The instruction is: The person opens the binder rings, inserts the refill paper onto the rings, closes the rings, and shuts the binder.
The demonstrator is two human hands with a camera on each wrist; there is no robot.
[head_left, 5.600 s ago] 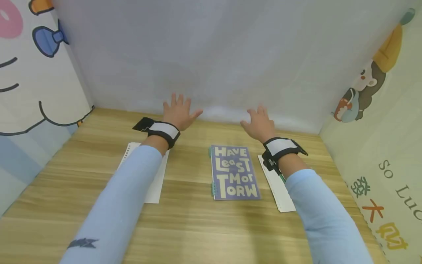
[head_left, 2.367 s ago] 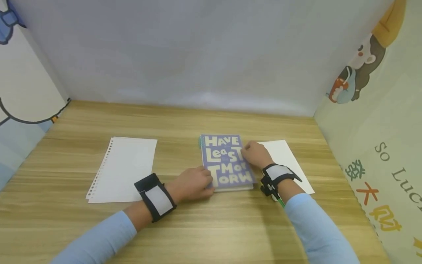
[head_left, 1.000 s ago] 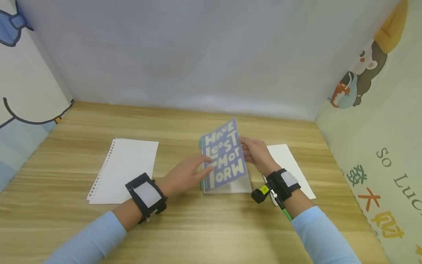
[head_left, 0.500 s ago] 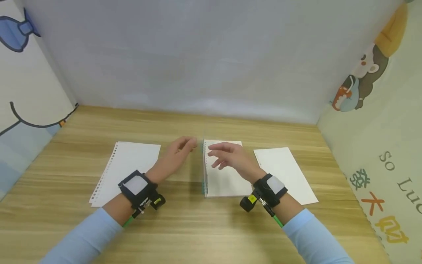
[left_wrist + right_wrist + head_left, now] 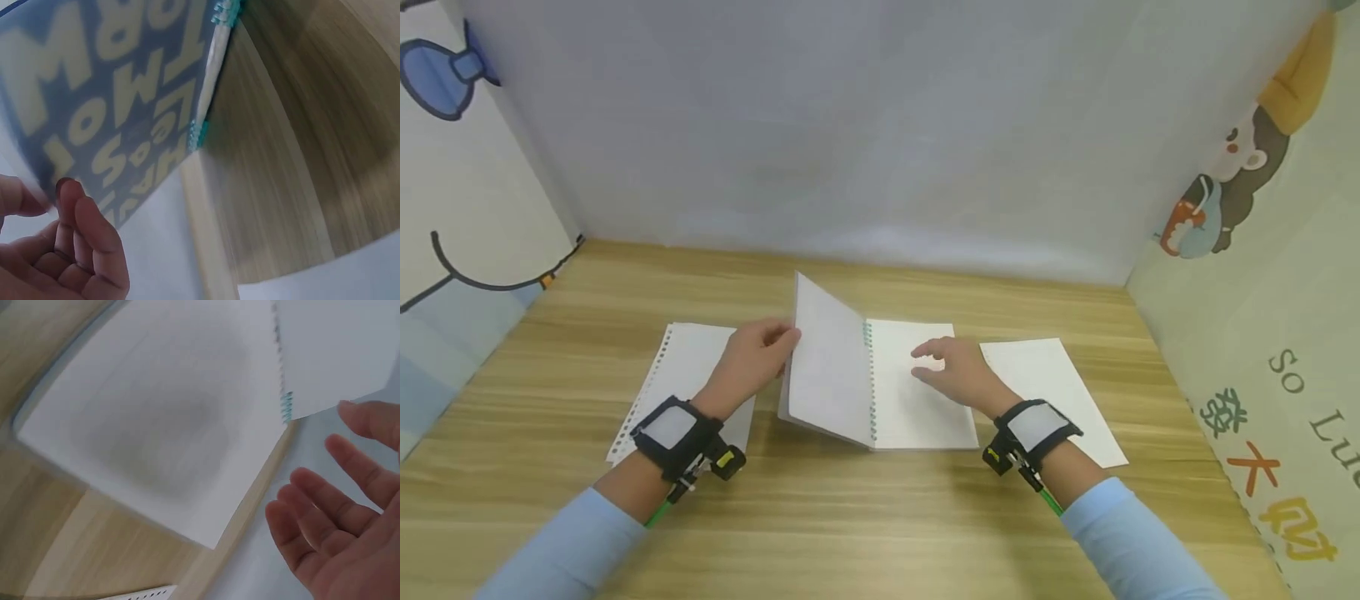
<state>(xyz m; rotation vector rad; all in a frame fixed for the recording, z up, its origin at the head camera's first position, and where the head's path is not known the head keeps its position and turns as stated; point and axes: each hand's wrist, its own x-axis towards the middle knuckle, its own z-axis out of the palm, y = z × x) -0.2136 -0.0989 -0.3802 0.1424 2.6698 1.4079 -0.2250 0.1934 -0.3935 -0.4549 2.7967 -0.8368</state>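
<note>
A spiral notebook [image 5: 917,417] with teal coils lies opened on the wooden table, blank white pages facing up on its right side. My left hand [image 5: 751,360] pinches the outer edge of the raised cover and leaves between thumb and fingers. From the left wrist view, the purple lettered cover [image 5: 119,81] shows on the outside of that lifted half. Over the right page hovers my right hand [image 5: 962,375], its fingers loosely bent and holding nothing. In the right wrist view the right fingers [image 5: 356,509] are spread apart from the paper.
Loose sheets with punched holes [image 5: 696,358] lie left of the notebook, partly under my left hand and wrist. More loose paper [image 5: 1060,400] lies to the right, partly behind my right wrist. A grey-white backdrop [image 5: 865,150] rises behind the table, with printed side panels [image 5: 1247,350].
The closed notebook has been opened. My right hand lifted the cover, then let it go; my left hand now grips the turned half and holds it up to the left.
</note>
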